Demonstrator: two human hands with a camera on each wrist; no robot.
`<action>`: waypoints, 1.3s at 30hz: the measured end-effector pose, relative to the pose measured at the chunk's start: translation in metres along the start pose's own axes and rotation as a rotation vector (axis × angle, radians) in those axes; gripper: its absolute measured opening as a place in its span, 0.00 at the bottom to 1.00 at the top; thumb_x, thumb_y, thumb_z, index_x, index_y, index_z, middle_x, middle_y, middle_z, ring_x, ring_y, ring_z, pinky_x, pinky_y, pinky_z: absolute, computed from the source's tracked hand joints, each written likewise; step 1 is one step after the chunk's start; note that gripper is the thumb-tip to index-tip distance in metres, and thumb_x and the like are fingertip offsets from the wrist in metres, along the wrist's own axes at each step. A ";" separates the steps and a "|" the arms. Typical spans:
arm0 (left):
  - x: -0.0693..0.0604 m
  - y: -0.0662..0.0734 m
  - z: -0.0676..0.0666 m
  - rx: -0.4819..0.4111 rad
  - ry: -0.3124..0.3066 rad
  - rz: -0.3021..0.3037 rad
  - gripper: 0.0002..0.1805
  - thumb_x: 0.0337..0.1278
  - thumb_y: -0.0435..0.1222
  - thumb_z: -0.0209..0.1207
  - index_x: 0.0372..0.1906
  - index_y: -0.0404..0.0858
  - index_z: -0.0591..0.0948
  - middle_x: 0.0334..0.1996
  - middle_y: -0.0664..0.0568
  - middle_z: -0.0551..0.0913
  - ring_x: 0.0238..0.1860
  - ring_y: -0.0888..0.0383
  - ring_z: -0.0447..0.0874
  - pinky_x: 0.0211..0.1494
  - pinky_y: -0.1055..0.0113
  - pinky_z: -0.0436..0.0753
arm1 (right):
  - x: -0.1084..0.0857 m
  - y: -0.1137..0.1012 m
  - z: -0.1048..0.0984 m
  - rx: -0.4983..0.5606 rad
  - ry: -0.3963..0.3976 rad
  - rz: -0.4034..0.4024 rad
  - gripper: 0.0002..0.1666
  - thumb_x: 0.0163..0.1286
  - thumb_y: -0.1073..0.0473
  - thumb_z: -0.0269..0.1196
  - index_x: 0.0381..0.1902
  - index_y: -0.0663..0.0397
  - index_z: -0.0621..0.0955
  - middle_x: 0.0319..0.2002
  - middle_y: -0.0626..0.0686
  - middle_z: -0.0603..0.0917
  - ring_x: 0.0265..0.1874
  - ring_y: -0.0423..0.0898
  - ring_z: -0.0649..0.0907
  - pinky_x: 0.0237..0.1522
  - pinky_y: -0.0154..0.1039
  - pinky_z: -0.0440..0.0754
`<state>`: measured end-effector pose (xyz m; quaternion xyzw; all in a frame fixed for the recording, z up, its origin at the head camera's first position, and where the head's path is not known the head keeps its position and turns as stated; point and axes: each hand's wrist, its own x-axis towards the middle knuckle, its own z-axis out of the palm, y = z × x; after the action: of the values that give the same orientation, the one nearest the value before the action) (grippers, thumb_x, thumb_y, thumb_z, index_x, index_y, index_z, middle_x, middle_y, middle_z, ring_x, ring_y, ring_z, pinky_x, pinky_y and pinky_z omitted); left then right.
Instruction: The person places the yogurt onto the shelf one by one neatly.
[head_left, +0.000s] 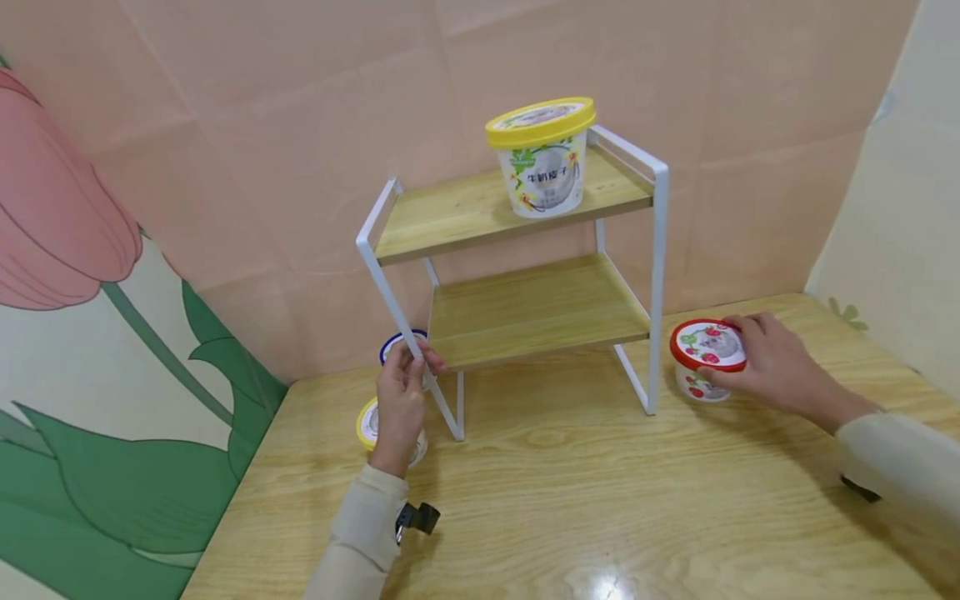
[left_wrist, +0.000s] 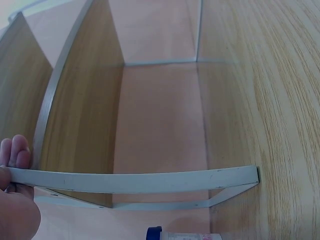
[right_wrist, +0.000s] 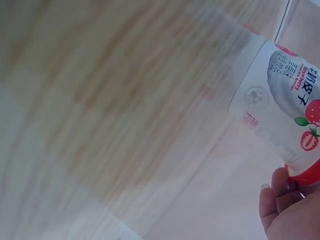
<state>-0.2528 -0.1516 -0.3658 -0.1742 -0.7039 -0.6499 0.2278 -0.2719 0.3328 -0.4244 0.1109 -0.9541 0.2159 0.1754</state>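
Note:
A two-tier wooden shelf with a white metal frame stands on the table. My left hand holds its left front post, thumb and fingers around the white bar, as the left wrist view shows. To the right of the shelf, my right hand grips a white tub with a red lid by the lid's edge. Strawberries are printed on the tub's side. Whether its base touches the table is hard to tell. On the top tier sits a yellow-lidded tub, near the right end.
Left of the shelf, a blue-lidded tub and another yellow-lidded tub stand on the table, partly hidden by my left hand. A pink backdrop hangs behind; a flower-printed wall covering borders the left side.

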 end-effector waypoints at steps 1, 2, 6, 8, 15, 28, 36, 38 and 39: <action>0.000 0.000 0.000 -0.001 0.000 0.000 0.08 0.73 0.22 0.43 0.48 0.23 0.71 0.37 0.32 0.79 0.36 0.62 0.84 0.48 0.68 0.87 | -0.001 0.000 0.000 0.002 -0.003 0.001 0.52 0.55 0.40 0.73 0.64 0.72 0.67 0.53 0.71 0.69 0.48 0.65 0.72 0.42 0.62 0.76; 0.000 0.000 0.000 -0.002 0.000 0.001 0.08 0.73 0.22 0.43 0.48 0.23 0.71 0.37 0.32 0.79 0.36 0.62 0.84 0.48 0.68 0.87 | -0.002 -0.001 -0.001 0.002 -0.006 -0.002 0.53 0.55 0.40 0.73 0.64 0.72 0.67 0.53 0.71 0.69 0.48 0.65 0.72 0.42 0.63 0.76; 0.000 0.001 0.000 -0.007 0.001 0.000 0.08 0.73 0.22 0.43 0.48 0.23 0.71 0.37 0.33 0.79 0.36 0.63 0.84 0.47 0.69 0.86 | -0.004 0.000 -0.001 0.001 -0.008 -0.004 0.53 0.55 0.39 0.73 0.64 0.72 0.66 0.54 0.70 0.69 0.48 0.66 0.72 0.42 0.64 0.77; 0.000 0.001 0.001 -0.008 0.000 0.001 0.08 0.73 0.22 0.43 0.48 0.23 0.71 0.37 0.33 0.79 0.36 0.62 0.84 0.47 0.69 0.86 | -0.005 0.000 -0.001 -0.004 -0.007 -0.008 0.53 0.55 0.39 0.73 0.64 0.72 0.66 0.54 0.71 0.69 0.48 0.66 0.72 0.42 0.64 0.78; -0.001 0.003 0.001 -0.006 0.000 -0.008 0.08 0.73 0.22 0.43 0.48 0.24 0.71 0.38 0.33 0.79 0.37 0.61 0.84 0.48 0.69 0.87 | -0.008 -0.004 -0.002 0.001 -0.015 -0.006 0.54 0.55 0.39 0.73 0.65 0.70 0.66 0.55 0.71 0.69 0.49 0.66 0.72 0.41 0.63 0.78; -0.001 0.002 0.000 -0.010 0.009 0.004 0.08 0.73 0.22 0.43 0.48 0.23 0.71 0.37 0.34 0.79 0.36 0.62 0.84 0.47 0.69 0.86 | -0.012 -0.017 0.002 0.012 -0.016 -0.027 0.54 0.53 0.37 0.74 0.64 0.69 0.67 0.55 0.69 0.70 0.49 0.63 0.73 0.41 0.62 0.79; -0.001 0.002 0.000 -0.010 0.006 -0.002 0.08 0.73 0.22 0.43 0.48 0.24 0.72 0.37 0.34 0.79 0.36 0.62 0.84 0.47 0.69 0.86 | -0.014 -0.022 0.004 0.012 -0.039 -0.029 0.55 0.53 0.36 0.74 0.65 0.69 0.67 0.57 0.69 0.70 0.50 0.65 0.73 0.42 0.65 0.80; -0.001 0.002 0.000 -0.007 0.003 -0.004 0.08 0.73 0.22 0.43 0.48 0.24 0.72 0.37 0.34 0.79 0.36 0.62 0.84 0.47 0.69 0.86 | -0.014 -0.024 0.005 0.012 -0.041 -0.029 0.55 0.53 0.36 0.74 0.65 0.68 0.67 0.57 0.69 0.70 0.50 0.66 0.73 0.43 0.66 0.80; -0.001 0.002 0.001 -0.007 0.001 -0.005 0.08 0.73 0.22 0.43 0.49 0.24 0.72 0.37 0.34 0.79 0.36 0.62 0.84 0.47 0.69 0.86 | -0.015 -0.024 0.005 0.011 -0.042 -0.029 0.55 0.53 0.35 0.74 0.65 0.68 0.67 0.57 0.69 0.69 0.51 0.65 0.73 0.43 0.66 0.80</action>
<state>-0.2507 -0.1509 -0.3650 -0.1727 -0.7021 -0.6528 0.2260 -0.2527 0.3109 -0.4256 0.1301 -0.9547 0.2161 0.1578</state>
